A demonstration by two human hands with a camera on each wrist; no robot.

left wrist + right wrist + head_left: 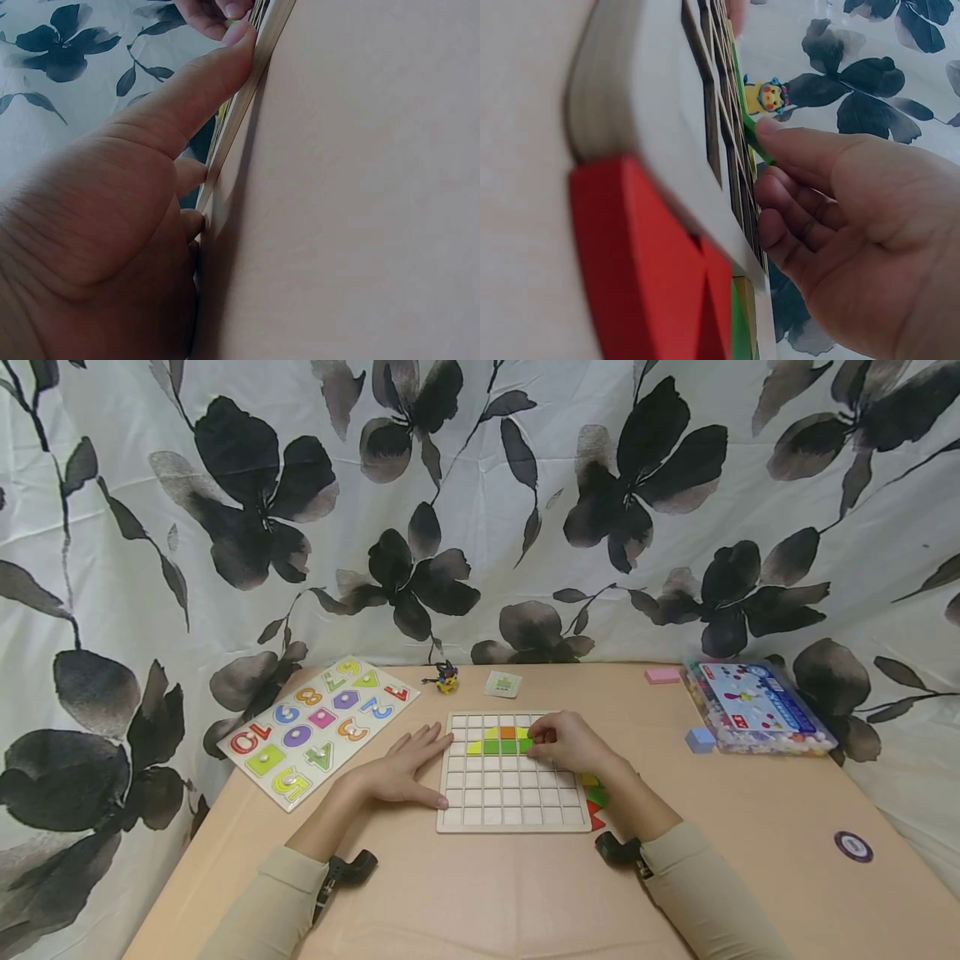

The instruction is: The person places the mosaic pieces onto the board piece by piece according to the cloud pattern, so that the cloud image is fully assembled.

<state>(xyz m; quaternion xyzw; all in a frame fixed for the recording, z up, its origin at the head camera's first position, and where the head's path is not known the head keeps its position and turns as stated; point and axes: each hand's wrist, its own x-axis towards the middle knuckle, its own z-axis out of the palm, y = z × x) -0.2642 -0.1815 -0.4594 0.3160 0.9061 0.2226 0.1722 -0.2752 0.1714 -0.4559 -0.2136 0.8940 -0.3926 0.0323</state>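
Observation:
A white grid board (pixel 513 800) lies on the table, with several coloured pieces in its upper rows: yellow-green, an orange piece (pixel 507 732) and green pieces (pixel 500 747). My left hand (pixel 397 770) steadies the board's left edge, fingers spread and thumb (pixel 202 86) against the rim. Over the board's upper right, my right hand (pixel 576 743) pinches a small green piece (pixel 759 144) between thumb and fingers, at the grid surface. The fingers hide part of the grid there. Red pieces (pixel 630 255) and green and yellow ones lie along the board's right side.
A number-and-shape puzzle board (pixel 322 731) lies at left. Behind the grid stand a small yellow figurine (pixel 444 677) and a small card (pixel 503 684). At right are a pink block (pixel 663 676), a blue block (pixel 701 740), a bead-filled box (pixel 757 706) and a round disc (pixel 853 847).

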